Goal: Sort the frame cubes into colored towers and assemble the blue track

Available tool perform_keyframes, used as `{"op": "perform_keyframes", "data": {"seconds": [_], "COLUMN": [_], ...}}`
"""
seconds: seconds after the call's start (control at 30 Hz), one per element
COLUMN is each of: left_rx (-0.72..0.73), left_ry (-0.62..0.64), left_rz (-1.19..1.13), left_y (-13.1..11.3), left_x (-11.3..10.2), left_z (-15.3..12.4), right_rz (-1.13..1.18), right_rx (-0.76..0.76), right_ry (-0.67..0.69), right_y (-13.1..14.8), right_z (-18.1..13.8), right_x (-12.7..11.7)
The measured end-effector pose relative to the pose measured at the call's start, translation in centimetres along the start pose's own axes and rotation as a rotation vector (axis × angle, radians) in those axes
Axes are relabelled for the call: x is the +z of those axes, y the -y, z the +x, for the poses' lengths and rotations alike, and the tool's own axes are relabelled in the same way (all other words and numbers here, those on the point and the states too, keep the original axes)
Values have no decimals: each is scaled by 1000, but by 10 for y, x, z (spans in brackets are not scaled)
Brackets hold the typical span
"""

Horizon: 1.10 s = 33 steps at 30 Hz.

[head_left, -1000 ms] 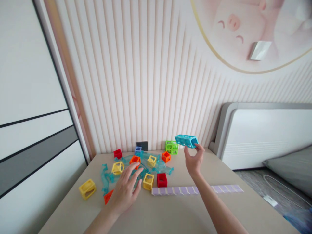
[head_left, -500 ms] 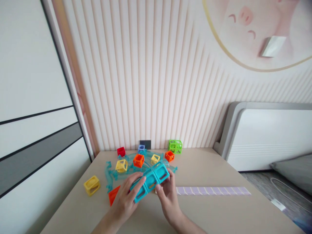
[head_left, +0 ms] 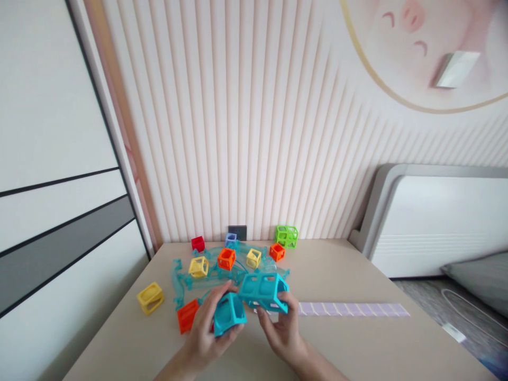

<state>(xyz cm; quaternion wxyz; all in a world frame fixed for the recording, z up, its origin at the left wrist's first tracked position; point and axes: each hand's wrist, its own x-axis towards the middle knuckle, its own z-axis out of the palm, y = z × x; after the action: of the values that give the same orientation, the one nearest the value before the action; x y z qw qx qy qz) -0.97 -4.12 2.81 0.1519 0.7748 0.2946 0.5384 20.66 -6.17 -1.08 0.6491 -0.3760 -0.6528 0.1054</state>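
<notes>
My left hand (head_left: 208, 328) is closed around a single teal cube block (head_left: 229, 313), whose open side faces right. A bit of red shows under that block, too small to name. In my right hand (head_left: 282, 325) is a longer teal block piece (head_left: 260, 290), two cubes long, with its open end facing right. The two teal pieces are close together but apart, held above the table. Beside my left hand an orange block (head_left: 187, 316) lies on the table, and a yellow block (head_left: 150, 298) sits farther left.
Clear teal track pieces (head_left: 178, 283) spread behind my hands, with orange block (head_left: 226, 259) and yellow block (head_left: 198, 267) among them. A green block (head_left: 286, 236) stands near the wall, and a red block (head_left: 198, 244) at back left. A purple strip (head_left: 353, 309) lies to the right.
The long teal piece has come apart into a single cube in my left hand and a two-cube piece in my right. Both pieces have turned, so their open ends show.
</notes>
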Motion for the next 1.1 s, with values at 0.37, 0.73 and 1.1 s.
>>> {"op": "perform_keyframes", "data": {"seconds": [0.37,0.73,1.1], "left_rx": [-717,-628,-549], "left_ry": [30,287,238], "left_rz": [-849,-793,-671], "left_y": [-17,-14,-28], "left_x": [13,9,9], "left_z": [-10,0,13], "right_rz": [-24,-175,-143], "right_rx": [14,-64,51], "right_ry": [-45,113,-45], "right_y": [1,11,14], "right_z": [12,36,39], "right_x": [4,-12,1]}}
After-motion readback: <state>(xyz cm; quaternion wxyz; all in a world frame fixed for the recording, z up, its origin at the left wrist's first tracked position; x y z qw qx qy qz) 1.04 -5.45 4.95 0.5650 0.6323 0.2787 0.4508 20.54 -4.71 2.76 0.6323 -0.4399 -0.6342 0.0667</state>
